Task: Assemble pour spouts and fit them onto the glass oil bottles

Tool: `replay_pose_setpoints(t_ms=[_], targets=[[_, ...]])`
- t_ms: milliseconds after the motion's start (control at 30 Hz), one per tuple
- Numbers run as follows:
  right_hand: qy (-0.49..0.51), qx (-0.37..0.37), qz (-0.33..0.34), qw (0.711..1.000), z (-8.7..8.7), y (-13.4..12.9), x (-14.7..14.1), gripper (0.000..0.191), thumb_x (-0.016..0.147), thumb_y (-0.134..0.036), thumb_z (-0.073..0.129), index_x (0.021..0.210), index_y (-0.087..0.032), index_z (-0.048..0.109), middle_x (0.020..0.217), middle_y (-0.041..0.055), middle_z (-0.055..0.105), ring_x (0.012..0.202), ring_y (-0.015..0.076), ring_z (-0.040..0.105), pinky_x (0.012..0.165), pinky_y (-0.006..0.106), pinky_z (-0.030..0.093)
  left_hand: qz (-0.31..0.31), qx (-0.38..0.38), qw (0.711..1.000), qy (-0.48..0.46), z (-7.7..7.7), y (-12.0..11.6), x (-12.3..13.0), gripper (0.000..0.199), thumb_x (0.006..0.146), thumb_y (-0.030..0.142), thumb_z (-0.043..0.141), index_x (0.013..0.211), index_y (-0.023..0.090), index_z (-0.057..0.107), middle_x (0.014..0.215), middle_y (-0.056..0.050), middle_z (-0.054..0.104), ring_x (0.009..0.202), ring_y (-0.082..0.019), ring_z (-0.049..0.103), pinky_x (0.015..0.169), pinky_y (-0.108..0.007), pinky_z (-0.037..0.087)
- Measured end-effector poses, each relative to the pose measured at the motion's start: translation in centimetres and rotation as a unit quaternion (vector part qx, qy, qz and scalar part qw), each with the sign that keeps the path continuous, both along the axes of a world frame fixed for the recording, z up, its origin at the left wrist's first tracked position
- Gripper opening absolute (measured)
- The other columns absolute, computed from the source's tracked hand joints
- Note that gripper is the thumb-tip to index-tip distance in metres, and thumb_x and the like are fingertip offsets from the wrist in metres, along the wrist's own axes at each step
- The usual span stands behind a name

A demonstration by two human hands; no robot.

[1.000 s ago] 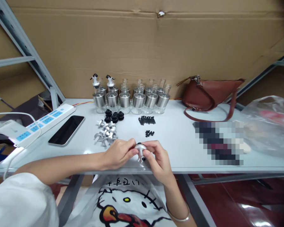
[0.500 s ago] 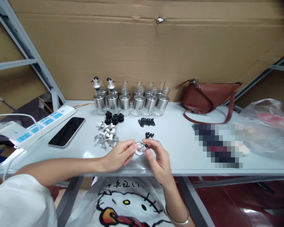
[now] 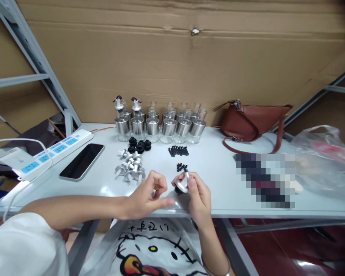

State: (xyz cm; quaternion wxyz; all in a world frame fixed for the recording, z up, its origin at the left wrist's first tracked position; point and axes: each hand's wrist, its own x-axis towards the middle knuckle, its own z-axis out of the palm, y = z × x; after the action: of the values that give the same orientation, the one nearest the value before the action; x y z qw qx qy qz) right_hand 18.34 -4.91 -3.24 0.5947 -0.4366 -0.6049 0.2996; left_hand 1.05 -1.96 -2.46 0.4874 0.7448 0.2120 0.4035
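Observation:
In my right hand (image 3: 200, 195) is a silver bottle pourer (image 3: 182, 184), tilted, with a black ribbed stopper below its disc and a small black tip on its spout. My left hand (image 3: 149, 196) is apart from it, just to the left. Its thumb stretches toward the pourer and its fingers are loosely bent, with nothing in them. Beyond my left hand lie a pile of silver pourer tops (image 3: 130, 165) and several black stoppers (image 3: 140, 145). Small black caps (image 3: 180, 167) lie just past my right hand, with short black levers (image 3: 178, 150) behind them.
Glass bottles with metal bands (image 3: 169, 125) stand in two rows at the back; two front-left ones carry pourers (image 3: 136, 102). On the left are a phone (image 3: 82, 161) and a power strip (image 3: 60, 147). A brown handbag (image 3: 247, 120) and plastic bag (image 3: 319, 161) lie right.
My left hand has let go of the pourer and drawn back to the left. My right hand has turned it, so the black stopper now shows underneath.

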Motion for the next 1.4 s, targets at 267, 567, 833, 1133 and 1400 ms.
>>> replay_pose_setpoints(t_ms=[267, 567, 833, 1133, 1400], targets=[[-0.083, -0.018, 0.042, 0.996, 1.0, -0.2, -0.4, 0.030, 0.099, -0.036, 0.041, 0.091, -0.019, 0.065, 0.085, 0.0035, 0.069, 0.078, 0.0154, 0.063, 0.072, 0.024, 0.047, 0.011, 0.084, 0.994, 0.071, 0.3, 0.2, -0.2, 0.023, 0.092, 0.043, 0.057, 0.105, 0.023, 0.057, 0.101, -0.004, 0.044, 0.082, -0.014, 0.053, 0.074, -0.029, 0.052], [-0.094, -0.045, -0.033, 0.994, 1.0, -0.4, -1.1, 0.031, 0.099, -0.039, 0.037, 0.092, -0.020, 0.061, 0.075, 0.0015, 0.066, 0.066, 0.0149, 0.061, 0.061, 0.024, 0.047, 0.018, 0.079, 0.995, 0.050, 0.0, 0.3, 0.0, 0.017, 0.093, 0.027, 0.057, 0.110, 0.026, 0.055, 0.113, -0.006, 0.046, 0.101, -0.018, 0.055, 0.079, -0.029, 0.054], [-0.307, -0.031, -0.170, 0.936, -0.1, 2.3, 3.1, 0.035, 0.096, -0.043, 0.039, 0.112, -0.019, 0.058, 0.119, 0.0155, 0.065, 0.119, 0.0315, 0.054, 0.097, 0.052, 0.043, -0.041, -0.005, 0.999, -0.017, -0.2, 0.0, 0.1, 0.018, 0.095, 0.024, 0.052, 0.106, 0.024, 0.037, 0.115, -0.008, 0.055, 0.085, -0.013, 0.061, 0.079, -0.032, 0.051], [-0.447, -0.134, -0.105, 0.878, -0.4, 4.0, 4.1, 0.068, 0.091, -0.049, 0.047, 0.146, -0.013, 0.032, 0.151, 0.0180, 0.040, 0.146, 0.0363, 0.024, 0.110, 0.058, 0.033, -0.050, 0.032, 0.997, 0.042, 0.5, 0.2, 0.2, 0.021, 0.095, 0.028, 0.052, 0.115, 0.022, 0.048, 0.116, -0.010, 0.058, 0.093, -0.017, 0.061, 0.077, -0.031, 0.050], [-0.526, -0.130, 0.005, 0.840, 1.7, 5.6, 0.2, 0.064, 0.096, -0.043, 0.037, 0.151, -0.011, 0.026, 0.156, 0.0182, 0.031, 0.150, 0.0350, 0.008, 0.113, 0.068, 0.014, -0.057, 0.025, 0.996, 0.058, 0.0, 0.2, 0.0, 0.024, 0.095, 0.033, 0.051, 0.115, 0.021, 0.048, 0.116, -0.010, 0.059, 0.081, -0.013, 0.061, 0.078, -0.031, 0.051]])
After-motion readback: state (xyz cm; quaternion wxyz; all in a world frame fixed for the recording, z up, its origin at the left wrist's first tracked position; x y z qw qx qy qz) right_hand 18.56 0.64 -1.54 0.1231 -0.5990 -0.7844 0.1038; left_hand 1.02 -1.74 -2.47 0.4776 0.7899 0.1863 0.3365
